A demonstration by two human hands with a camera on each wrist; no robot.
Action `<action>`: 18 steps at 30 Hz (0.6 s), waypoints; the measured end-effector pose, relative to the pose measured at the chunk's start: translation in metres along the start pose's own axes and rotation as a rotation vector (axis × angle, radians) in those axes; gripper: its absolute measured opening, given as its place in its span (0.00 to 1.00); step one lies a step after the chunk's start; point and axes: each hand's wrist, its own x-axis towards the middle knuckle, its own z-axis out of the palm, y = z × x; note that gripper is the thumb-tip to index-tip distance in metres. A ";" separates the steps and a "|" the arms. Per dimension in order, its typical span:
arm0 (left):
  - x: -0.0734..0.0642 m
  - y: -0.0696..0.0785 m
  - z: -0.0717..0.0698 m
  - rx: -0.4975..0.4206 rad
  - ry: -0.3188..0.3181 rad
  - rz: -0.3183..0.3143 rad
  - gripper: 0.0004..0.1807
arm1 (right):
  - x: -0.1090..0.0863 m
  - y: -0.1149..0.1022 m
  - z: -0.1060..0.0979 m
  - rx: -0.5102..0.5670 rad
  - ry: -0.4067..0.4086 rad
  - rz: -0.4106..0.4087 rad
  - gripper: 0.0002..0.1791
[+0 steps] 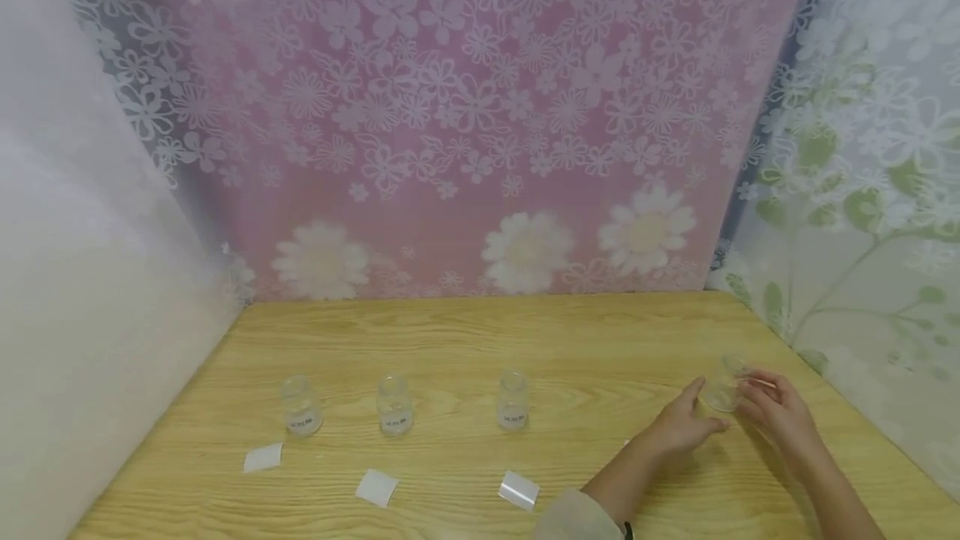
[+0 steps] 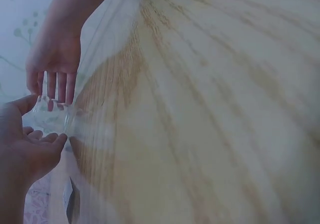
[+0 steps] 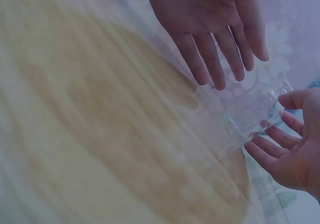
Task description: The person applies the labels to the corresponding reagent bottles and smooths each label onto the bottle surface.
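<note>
A small clear glass jar [image 1: 723,386] leans at a tilt on the right side of the table; I cannot tell whether its base touches the wood. Fingers and thumb of my right hand [image 1: 780,423] hold its right side near the rim. On the jar's other side is my left hand [image 1: 678,427], thumb and forefinger spread apart and close to the glass. In the right wrist view, the left hand [image 3: 210,24] has straight fingers beside the jar [image 3: 255,109]. Contact between left fingers and glass is hard to make out.
Three similar jars with dark-lettered labels stand in a row: left jar [image 1: 302,407], middle jar [image 1: 395,407], right jar [image 1: 513,401]. Before them lie three white cards: left card [image 1: 262,457], middle card [image 1: 377,487], glossy right card [image 1: 518,490]. Floral sheeting [image 1: 480,107] encloses the table.
</note>
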 end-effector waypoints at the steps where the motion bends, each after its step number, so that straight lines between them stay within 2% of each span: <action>1: 0.000 0.000 -0.001 -0.004 -0.005 0.008 0.32 | 0.000 0.000 0.000 0.037 -0.006 -0.007 0.13; 7: -0.001 0.000 -0.002 -0.040 -0.033 0.011 0.33 | -0.001 -0.001 0.004 0.109 -0.039 -0.040 0.10; 11: -0.001 0.000 -0.002 -0.062 -0.025 0.036 0.33 | -0.001 -0.004 0.008 0.114 -0.048 -0.045 0.10; 16: -0.002 0.000 -0.003 -0.051 0.025 0.079 0.30 | -0.002 -0.005 0.008 0.059 -0.062 -0.025 0.10; 18: -0.003 0.000 -0.004 -0.039 0.044 0.072 0.28 | -0.003 -0.005 0.009 0.043 -0.076 -0.026 0.11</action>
